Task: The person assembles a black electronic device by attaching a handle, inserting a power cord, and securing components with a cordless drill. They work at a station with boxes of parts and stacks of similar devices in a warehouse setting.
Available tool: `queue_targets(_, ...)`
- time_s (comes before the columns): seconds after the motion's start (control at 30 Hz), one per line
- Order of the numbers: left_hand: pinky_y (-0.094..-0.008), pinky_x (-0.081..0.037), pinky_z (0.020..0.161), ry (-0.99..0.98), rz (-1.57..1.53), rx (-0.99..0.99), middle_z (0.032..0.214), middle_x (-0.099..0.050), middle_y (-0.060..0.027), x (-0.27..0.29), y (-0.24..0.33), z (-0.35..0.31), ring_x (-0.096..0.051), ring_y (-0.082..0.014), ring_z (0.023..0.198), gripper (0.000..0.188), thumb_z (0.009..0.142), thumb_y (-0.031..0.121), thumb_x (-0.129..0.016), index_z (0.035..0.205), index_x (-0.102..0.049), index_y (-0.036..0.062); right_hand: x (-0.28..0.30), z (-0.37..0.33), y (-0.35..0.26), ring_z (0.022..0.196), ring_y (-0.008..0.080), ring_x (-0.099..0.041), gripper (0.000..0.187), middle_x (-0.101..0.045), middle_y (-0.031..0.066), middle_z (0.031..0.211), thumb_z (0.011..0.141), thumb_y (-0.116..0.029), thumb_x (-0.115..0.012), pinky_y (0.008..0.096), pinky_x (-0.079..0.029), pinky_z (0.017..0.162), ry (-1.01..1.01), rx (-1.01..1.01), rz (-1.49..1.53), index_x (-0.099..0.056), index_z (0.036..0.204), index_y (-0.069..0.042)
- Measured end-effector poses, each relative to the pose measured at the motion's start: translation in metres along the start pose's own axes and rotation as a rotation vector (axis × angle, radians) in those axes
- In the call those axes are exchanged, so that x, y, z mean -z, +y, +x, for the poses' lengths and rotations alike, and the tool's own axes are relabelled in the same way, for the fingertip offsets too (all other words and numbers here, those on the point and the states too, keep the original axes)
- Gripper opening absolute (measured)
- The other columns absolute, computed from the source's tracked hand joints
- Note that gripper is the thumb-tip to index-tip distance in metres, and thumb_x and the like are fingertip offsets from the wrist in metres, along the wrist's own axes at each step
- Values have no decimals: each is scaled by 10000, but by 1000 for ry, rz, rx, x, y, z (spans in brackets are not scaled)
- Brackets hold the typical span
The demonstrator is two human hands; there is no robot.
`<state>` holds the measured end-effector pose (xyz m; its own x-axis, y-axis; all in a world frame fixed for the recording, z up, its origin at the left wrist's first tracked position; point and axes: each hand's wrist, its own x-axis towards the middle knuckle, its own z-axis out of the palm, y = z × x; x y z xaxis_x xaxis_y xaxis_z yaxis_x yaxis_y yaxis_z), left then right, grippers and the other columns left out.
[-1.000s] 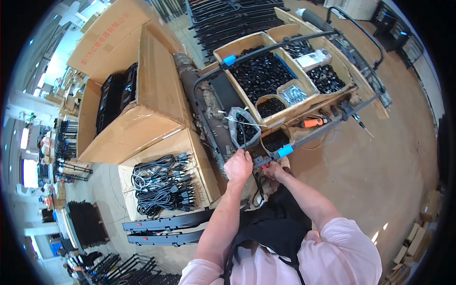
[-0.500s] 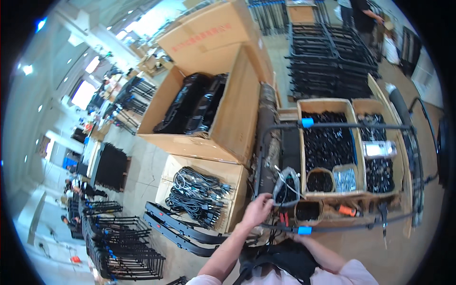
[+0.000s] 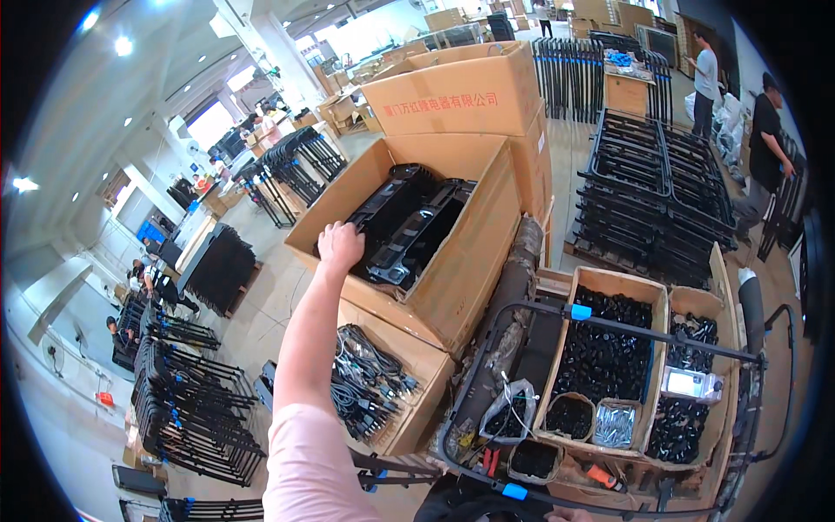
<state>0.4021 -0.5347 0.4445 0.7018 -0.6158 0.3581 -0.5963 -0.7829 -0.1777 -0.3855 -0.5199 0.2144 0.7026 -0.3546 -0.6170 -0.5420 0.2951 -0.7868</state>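
My left hand (image 3: 341, 245) reaches over the near left side of a large open cardboard box (image 3: 470, 300). Its fingers curl at the left end of a long black plastic housing (image 3: 391, 213); the fingertips are hidden. Beside that piece lies another black housing (image 3: 426, 235). Only a sliver of my right hand (image 3: 570, 515) shows at the lower edge, by the near bar of a black tubular frame (image 3: 670, 336) with blue tape on it. That hand's fingers are out of sight.
A carton of coiled black cables (image 3: 370, 378) stands below the box. Right of it, trays hold small black parts (image 3: 609, 339) and silver screws (image 3: 616, 424), beside a clear plastic bag (image 3: 509, 413) and an orange-handled tool (image 3: 603, 477). Stacked black frames (image 3: 657, 191) and a person (image 3: 767, 143) are farther off.
My left hand has left the plastic bag and frame and moved up and left to the housings in the cardboard box. The view has tilted up and turned. My right hand shows less.
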Motion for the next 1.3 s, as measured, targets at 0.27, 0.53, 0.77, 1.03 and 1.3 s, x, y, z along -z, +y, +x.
queue_targets(0.27, -460, -471, 1159, -507, 161, 243, 1487, -650, -126, -58, -19, 61, -580, -301, 1417, 377, 967, 181, -663, 1324, -750, 100, -6, -2, 10, 1119, 252, -703, 404, -771, 164, 1173, 1003, -272, -733, 395, -539, 983, 199, 39, 108, -728, 1270, 31)
queue_targets(0.53, -552, -603, 890, 117, -73, 64, 1174, -714, -196, -38, -12, 55, -742, -440, 1047, 202, 968, 164, -686, 1126, -638, 48, -18, 21, -25, 1206, 353, -691, 539, -738, 215, 1301, 1013, -394, -712, 437, -514, 1042, 344, -85, -456, -684, 1359, 18)
queue_targets(0.77, -358, -507, 780, 487, -1342, 265, 900, -646, -93, 33, -16, -15, -589, -176, 823, 275, 1011, 249, -729, 1031, -638, -9, -17, 68, -181, 961, 219, -751, 364, -785, 142, 1092, 972, -251, -704, 371, -592, 859, 367, 230, -496, -751, 1210, 20)
queue_targets(1.03, -362, -436, 1097, -93, -1838, 266, 1328, -579, -127, 44, 134, -321, -540, -199, 1235, 416, 1070, 132, -624, 1411, -459, -40, -48, 147, -290, 1169, 249, -708, 688, -710, 192, 1341, 1134, -522, -476, 368, -553, 991, 315, 613, 205, -499, 1522, 46)
queue_targets(1.3, -460, -437, 1123, -412, -1345, 198, 1369, -565, -232, -31, 133, -478, -559, -338, 1273, 502, 983, 176, -743, 1372, -510, -41, -130, 229, -168, 1117, 223, -604, 359, -687, 143, 1232, 1095, -245, -593, 375, -479, 1009, 631, 419, 296, -642, 1313, 36)
